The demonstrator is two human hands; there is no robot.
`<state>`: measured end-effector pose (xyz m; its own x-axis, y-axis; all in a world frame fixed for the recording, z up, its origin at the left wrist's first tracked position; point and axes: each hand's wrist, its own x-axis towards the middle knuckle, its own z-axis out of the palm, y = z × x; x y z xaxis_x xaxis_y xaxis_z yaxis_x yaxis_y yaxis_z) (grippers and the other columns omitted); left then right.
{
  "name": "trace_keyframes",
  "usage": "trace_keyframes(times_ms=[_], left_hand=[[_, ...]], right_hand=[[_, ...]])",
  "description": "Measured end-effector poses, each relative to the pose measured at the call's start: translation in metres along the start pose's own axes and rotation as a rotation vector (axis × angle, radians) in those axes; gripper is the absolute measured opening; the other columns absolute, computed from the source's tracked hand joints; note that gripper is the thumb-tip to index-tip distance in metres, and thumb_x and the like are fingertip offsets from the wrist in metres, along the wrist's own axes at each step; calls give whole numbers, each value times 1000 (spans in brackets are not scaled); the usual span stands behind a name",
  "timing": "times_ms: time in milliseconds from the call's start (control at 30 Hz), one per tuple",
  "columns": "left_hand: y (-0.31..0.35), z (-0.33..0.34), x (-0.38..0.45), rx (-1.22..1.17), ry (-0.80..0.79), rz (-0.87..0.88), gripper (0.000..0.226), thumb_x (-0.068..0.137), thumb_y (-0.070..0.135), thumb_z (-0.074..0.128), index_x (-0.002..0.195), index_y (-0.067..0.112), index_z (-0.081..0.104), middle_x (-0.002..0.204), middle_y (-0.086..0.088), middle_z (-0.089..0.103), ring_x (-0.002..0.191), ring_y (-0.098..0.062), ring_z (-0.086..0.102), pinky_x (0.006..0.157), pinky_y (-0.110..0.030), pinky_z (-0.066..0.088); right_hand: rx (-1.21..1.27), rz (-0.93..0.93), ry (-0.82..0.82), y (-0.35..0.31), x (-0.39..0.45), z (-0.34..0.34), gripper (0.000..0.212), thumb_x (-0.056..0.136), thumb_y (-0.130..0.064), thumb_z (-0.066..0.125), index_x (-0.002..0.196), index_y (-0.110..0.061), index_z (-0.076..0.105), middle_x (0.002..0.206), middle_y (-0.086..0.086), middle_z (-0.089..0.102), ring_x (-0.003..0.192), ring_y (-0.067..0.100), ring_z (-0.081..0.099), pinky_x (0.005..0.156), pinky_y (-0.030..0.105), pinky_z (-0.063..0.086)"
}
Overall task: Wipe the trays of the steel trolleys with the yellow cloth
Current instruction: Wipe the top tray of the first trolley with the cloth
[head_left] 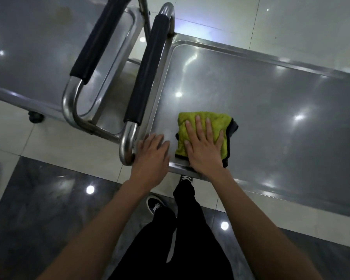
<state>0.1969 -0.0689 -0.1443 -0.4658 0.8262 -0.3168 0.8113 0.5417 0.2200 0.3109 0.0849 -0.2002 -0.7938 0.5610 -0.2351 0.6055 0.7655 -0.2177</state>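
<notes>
A folded yellow cloth (pixel 220 122) with a dark edge lies near the front left corner of the right steel trolley's top tray (pixel 271 110). My right hand (pixel 203 146) presses flat on the cloth, fingers straight and spread. Beside it, my left hand (pixel 153 150) rests with straight fingers on the tray's front left corner, next to the handle post. A second steel trolley tray (pixel 34 47) stands to the left.
Two black-padded steel handles (pixel 148 73) (pixel 101 37) stand side by side between the trolleys. A black castor (pixel 35 117) shows under the left trolley. Glossy tiled floor (pixel 49 209) surrounds them. My legs and shoes (pixel 156 205) are below the tray's front edge.
</notes>
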Motion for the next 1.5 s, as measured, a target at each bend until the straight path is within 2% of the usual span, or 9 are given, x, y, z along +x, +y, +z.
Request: trace_keyframes(times_ms=[267,433,633,767,900,1067,1267,1367,1500], left_hand=[[8,15,-18,64,-23,-15,48,99,26,43,145,14,39,154,-7,30,146,-31,21,119,-49,21],[18,21,-20,34,-17,-81,53,100,27,41,149,10,33,158,-7,24,151,-32,12,120,-52,18],[25,28,-21,-15,59,-132,54,97,22,45,149,6,39,157,-10,32,152,-33,14,122,-50,15],[38,37,-24,-68,83,-231,51,99,18,44,149,5,40,160,-11,30,155,-30,8,123,-49,14],[58,40,-27,-182,190,-417,45,98,14,48,142,4,50,156,-12,38,151,-31,23,122,-47,22],[87,44,-34,-292,351,-588,36,94,13,54,129,5,60,136,-10,54,133,-29,44,106,-45,44],[108,60,-44,-326,537,-700,18,90,6,63,103,4,75,115,-8,65,109,-24,60,82,-37,56],[108,62,-45,-310,525,-730,14,88,6,65,95,5,78,111,-5,67,101,-23,63,72,-37,58],[109,61,-46,-250,457,-734,30,88,11,47,91,6,76,112,-7,64,97,-26,63,64,-41,56]], right_hand=[[-33,-88,-11,-13,-40,5,59,105,-45,24,160,-34,4,168,-2,-5,154,26,-13,117,67,-2],[-70,-213,-34,-8,-44,7,58,105,-46,23,160,-33,8,168,-2,-2,154,25,-10,118,65,2],[-79,-414,-22,8,-28,5,58,105,-45,29,160,-33,14,168,-3,5,155,24,-3,118,65,5],[-76,-547,-21,18,-13,4,59,104,-47,30,159,-34,14,168,-4,6,155,22,-2,119,62,4],[-64,-674,6,25,-1,2,60,104,-51,34,159,-30,21,167,-3,16,155,21,8,120,60,6],[-58,-847,-36,27,25,-8,59,105,-47,33,158,-24,25,165,-2,21,154,20,11,120,60,6],[-93,-1009,-77,13,49,-13,53,105,-41,23,157,-31,26,165,-3,22,154,22,10,121,59,0],[-154,-1169,-54,1,57,-9,51,105,-39,27,155,-32,31,165,0,25,154,27,13,118,65,5],[-202,-1297,-61,-17,67,-3,52,103,-45,26,153,-36,34,165,0,24,154,29,13,116,68,9]])
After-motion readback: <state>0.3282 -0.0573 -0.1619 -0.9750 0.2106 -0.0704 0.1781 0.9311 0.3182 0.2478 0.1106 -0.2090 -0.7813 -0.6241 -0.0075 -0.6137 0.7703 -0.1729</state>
